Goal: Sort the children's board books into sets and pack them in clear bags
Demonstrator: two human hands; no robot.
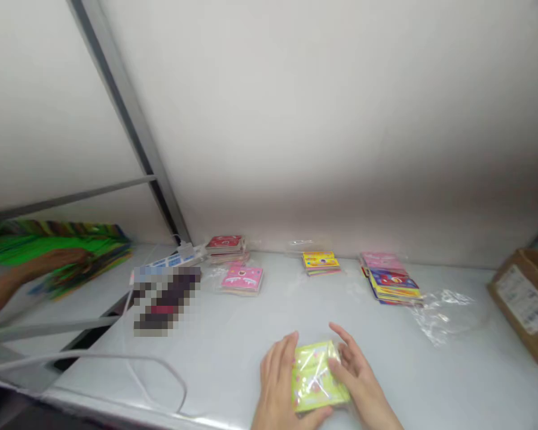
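Note:
A yellow-green packet (316, 373) in clear, shiny plastic lies between my two hands near the table's front edge. My left hand (280, 382) grips its left side, fingers along the edge and thumb at the bottom. On the right side, my right hand (356, 376) has its thumb on the packet's face, with the index finger raised past the top right corner. Further back are a pink stack of cards (243, 279), a yellow stack (321, 262) and a mixed pile (394, 286) of pink, blue and yellow packs.
Red packs (225, 242) rest by the back wall beside a white power strip (170, 263). Crumpled clear plastic (443, 313) and a cardboard box (524, 304) are at right. A white cable (161, 360) loops at left. Another person's hand (69, 261) touches green sheets (40, 245).

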